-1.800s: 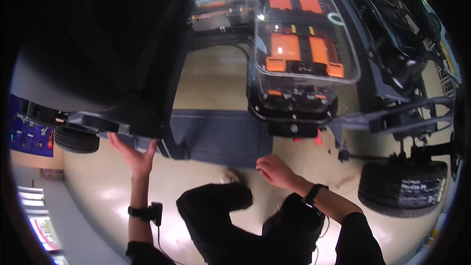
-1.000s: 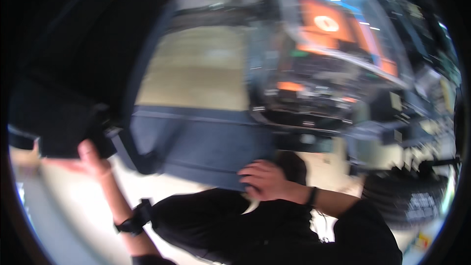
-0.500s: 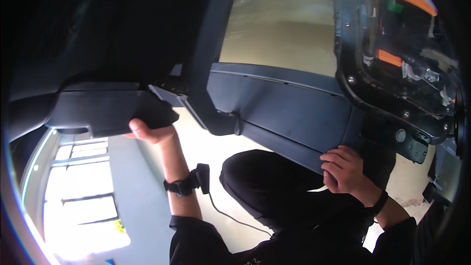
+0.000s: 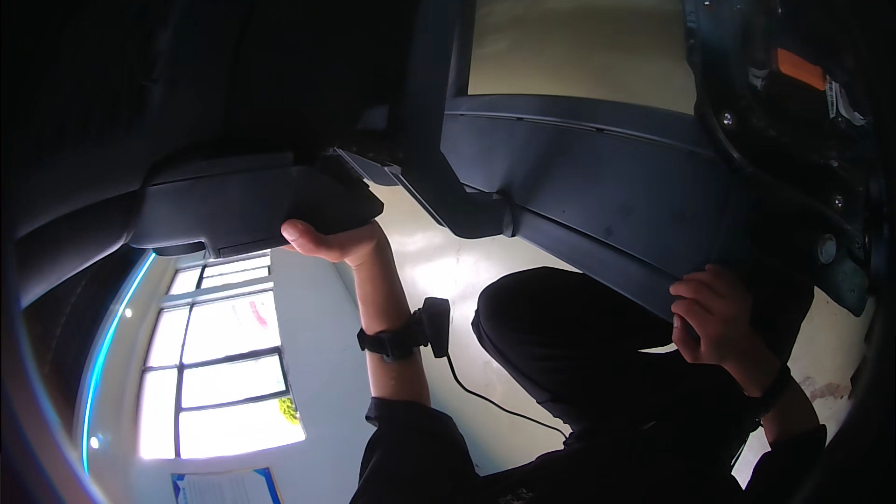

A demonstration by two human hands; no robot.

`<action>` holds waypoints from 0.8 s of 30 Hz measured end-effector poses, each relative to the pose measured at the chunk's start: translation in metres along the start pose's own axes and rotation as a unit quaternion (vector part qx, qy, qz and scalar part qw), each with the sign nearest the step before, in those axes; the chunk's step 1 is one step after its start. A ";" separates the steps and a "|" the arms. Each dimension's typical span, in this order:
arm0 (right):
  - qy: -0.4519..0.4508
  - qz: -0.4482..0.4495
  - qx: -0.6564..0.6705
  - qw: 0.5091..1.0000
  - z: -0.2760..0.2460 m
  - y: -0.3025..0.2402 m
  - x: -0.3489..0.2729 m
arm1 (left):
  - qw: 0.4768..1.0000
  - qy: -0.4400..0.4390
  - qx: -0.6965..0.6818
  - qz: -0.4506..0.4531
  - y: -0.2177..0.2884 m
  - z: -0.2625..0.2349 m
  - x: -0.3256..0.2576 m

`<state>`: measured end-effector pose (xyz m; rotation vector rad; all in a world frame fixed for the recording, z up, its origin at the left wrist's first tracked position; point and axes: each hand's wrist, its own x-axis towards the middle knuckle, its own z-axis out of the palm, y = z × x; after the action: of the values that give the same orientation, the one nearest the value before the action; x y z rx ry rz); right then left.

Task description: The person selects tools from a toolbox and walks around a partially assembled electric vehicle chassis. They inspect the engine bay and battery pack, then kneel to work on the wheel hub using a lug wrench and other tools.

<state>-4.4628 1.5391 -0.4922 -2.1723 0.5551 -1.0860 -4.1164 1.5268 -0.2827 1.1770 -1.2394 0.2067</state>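
**Black moulded part at the left hand, dark grey panel at the right**

The black moulded part (image 4: pixel 243 210) is on the left side, with the left hand (image 4: pixel 336 245) at its near right corner. The thumb lies along its near face; the fingers are hidden behind it, so I cannot tell how firmly this grip is closed.

On the right, the long dark grey panel (image 4: pixel 588 191) slants down toward the right hand (image 4: pixel 714 317). That hand's fingers are bent in a half-closed curl at the near edge; whether the grip clamps the panel, I cannot tell.

A black strap (image 4: pixel 394 343) circles the left wrist, a cable (image 4: pixel 485 402) trailing right from its small box. Near left is a bright window (image 4: pixel 229 359); far right, an orange block (image 4: pixel 800 69). The pale floor (image 4: pixel 434 257) shows between the part and the panel.
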 end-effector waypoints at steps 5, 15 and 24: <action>-0.013 0.009 0.001 1.000 0.000 0.003 -0.005 | 0.999 -0.008 0.023 0.036 -0.011 -0.006 0.001; 0.006 0.003 0.019 1.000 -0.002 0.005 -0.001 | 0.905 -0.110 0.268 0.312 -0.038 -0.059 0.017; 0.016 -0.010 0.016 1.000 -0.002 0.005 -0.001 | 0.990 0.015 -0.143 0.006 -0.028 -0.037 -0.003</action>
<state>-4.4658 1.5353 -0.4956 -2.1403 0.5278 -1.1344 -4.0754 1.5447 -0.2957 0.9153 -1.2053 0.0529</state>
